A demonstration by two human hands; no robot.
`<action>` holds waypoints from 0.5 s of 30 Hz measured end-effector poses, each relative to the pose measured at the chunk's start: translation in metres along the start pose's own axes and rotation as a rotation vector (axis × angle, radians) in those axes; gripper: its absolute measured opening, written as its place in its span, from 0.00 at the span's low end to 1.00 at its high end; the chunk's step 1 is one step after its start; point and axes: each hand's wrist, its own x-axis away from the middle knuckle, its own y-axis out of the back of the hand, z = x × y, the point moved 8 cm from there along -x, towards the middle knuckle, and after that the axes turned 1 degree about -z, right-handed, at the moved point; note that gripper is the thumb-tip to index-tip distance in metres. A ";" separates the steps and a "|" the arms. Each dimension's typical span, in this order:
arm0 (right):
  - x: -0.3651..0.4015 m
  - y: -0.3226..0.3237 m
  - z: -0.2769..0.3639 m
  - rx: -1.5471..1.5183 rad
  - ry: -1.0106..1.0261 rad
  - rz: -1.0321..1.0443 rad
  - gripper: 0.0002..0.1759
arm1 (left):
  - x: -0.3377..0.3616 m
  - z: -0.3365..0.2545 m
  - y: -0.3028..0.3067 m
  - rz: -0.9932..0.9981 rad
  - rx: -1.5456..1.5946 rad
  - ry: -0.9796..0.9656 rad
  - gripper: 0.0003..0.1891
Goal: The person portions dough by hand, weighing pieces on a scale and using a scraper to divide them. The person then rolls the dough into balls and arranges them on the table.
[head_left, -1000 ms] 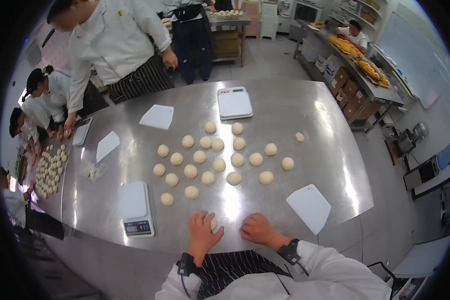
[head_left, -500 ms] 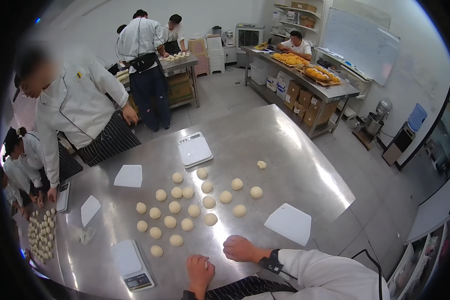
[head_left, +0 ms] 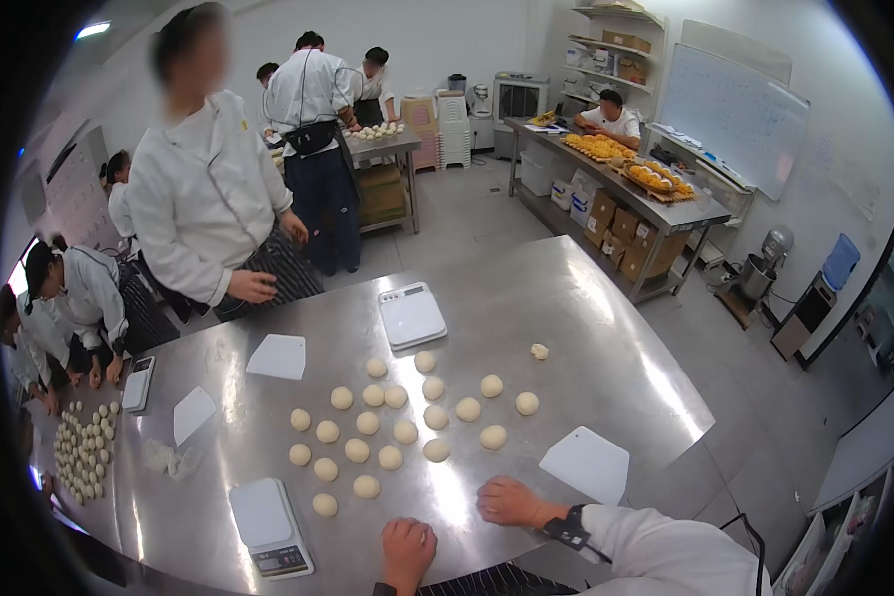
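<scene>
My left hand (head_left: pixel 409 548) rests on the steel table near its front edge, fingers curled in. To its right and slightly farther in, my right hand (head_left: pixel 512 502) also lies on the steel with fingers folded; nothing shows in either. Beyond them, several round dough balls (head_left: pixel 436 450) are spread in loose rows, none touching my hands. A white dough scraper (head_left: pixel 586 465) lies just past my right wrist. Left of my left hand stands a white kitchen scale (head_left: pixel 264 517) with a dark display. A small rough dough scrap (head_left: pixel 539 352) sits farther back.
A second scale (head_left: pixel 412 316) stands at the far edge, a third scale (head_left: pixel 139 384) at left. Two more scrapers (head_left: pixel 277 358) and crumpled plastic (head_left: pixel 172 460) lie leftward. More dough balls (head_left: pixel 85 452) crowd the left end. A co-worker (head_left: pixel 209 189) stands across the table (head_left: pixel 606 358).
The view has tilted, so the scene sits lower and farther right. The co-worker opposite has straightened up and drawn a hand away from the left scale. My hands stay curled on the table.
</scene>
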 end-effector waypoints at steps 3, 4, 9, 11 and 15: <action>0.001 0.003 0.029 -0.071 -0.045 -0.034 0.05 | -0.001 0.005 -0.003 0.039 0.030 0.015 0.06; 0.000 -0.004 0.042 -0.129 -0.072 -0.007 0.05 | -0.005 0.004 -0.002 0.029 0.005 -0.004 0.06; -0.043 -0.019 0.002 -0.007 -0.099 0.036 0.07 | -0.006 0.000 -0.001 0.051 -0.002 0.057 0.06; -0.025 0.008 -0.003 -0.043 -0.181 -0.082 0.06 | 0.001 0.002 0.000 0.088 -0.016 0.082 0.06; -0.010 0.007 0.033 -0.075 -0.163 -0.051 0.05 | -0.004 0.005 -0.001 0.016 -0.013 0.076 0.07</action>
